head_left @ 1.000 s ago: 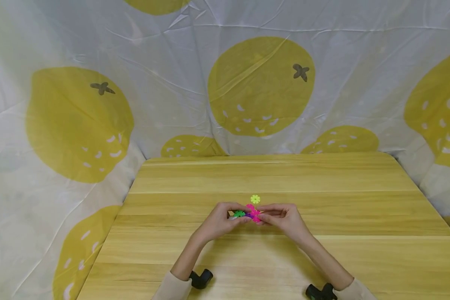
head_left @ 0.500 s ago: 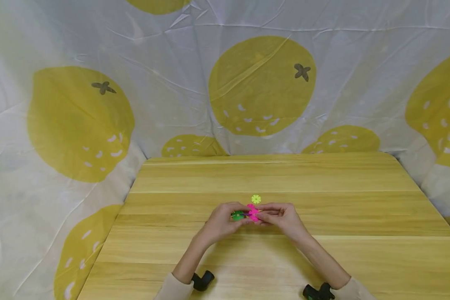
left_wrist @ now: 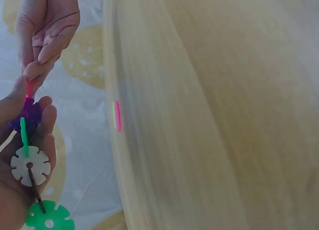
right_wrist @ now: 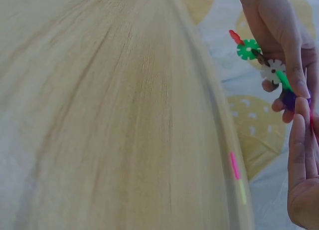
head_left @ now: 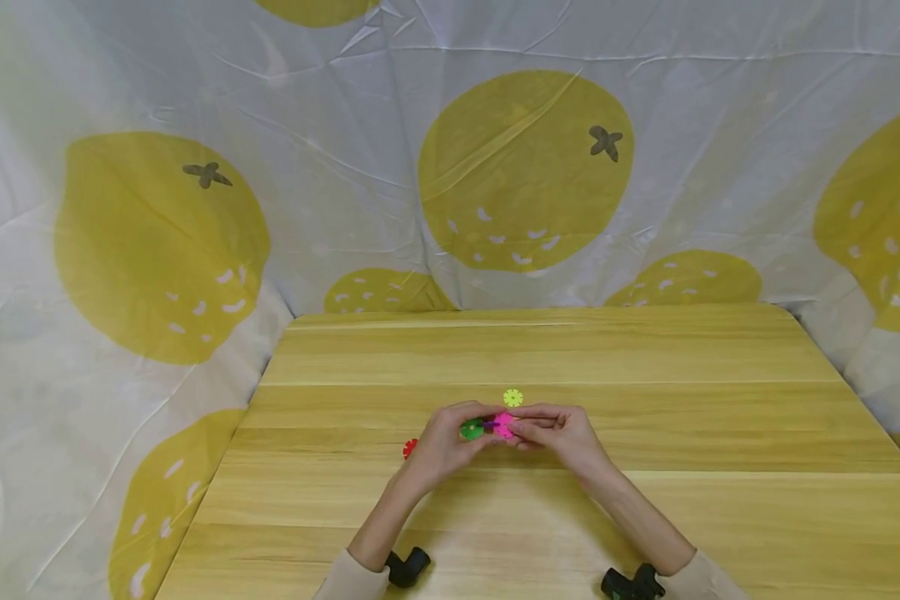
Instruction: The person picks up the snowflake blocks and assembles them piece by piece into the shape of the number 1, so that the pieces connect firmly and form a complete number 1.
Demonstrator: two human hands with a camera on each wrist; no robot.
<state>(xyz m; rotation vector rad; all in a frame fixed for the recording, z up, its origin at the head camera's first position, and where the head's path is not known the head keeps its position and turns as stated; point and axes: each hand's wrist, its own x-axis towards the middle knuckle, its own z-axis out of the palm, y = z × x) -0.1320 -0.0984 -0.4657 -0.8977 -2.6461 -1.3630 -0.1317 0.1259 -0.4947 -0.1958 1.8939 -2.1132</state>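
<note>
A chain of notched snowflake discs runs through my left hand (head_left: 446,442). In the left wrist view its thumb and fingers pinch the purple disc (left_wrist: 27,114). Beyond it the chain continues with a green disc (left_wrist: 25,136) on edge, a white disc (left_wrist: 30,165), a brown disc on edge and another green disc (left_wrist: 50,217). The red end disc (head_left: 410,449) shows left of the hand in the head view. My right hand (head_left: 566,433) pinches a pink disc (head_left: 504,425) at the purple disc, fingertips of both hands almost meeting.
A yellow disc (head_left: 513,397) lies on the wooden table (head_left: 645,358) just beyond the hands. Another pink disc (right_wrist: 234,165) lies near it in the right wrist view. Black devices (head_left: 408,567) sit at both wrists. A lemon-print cloth (head_left: 330,167) hangs behind the table.
The red end of the chain has come into view left of my left hand. The held pink disc has turned and shifted slightly left. Both hands have barely moved.
</note>
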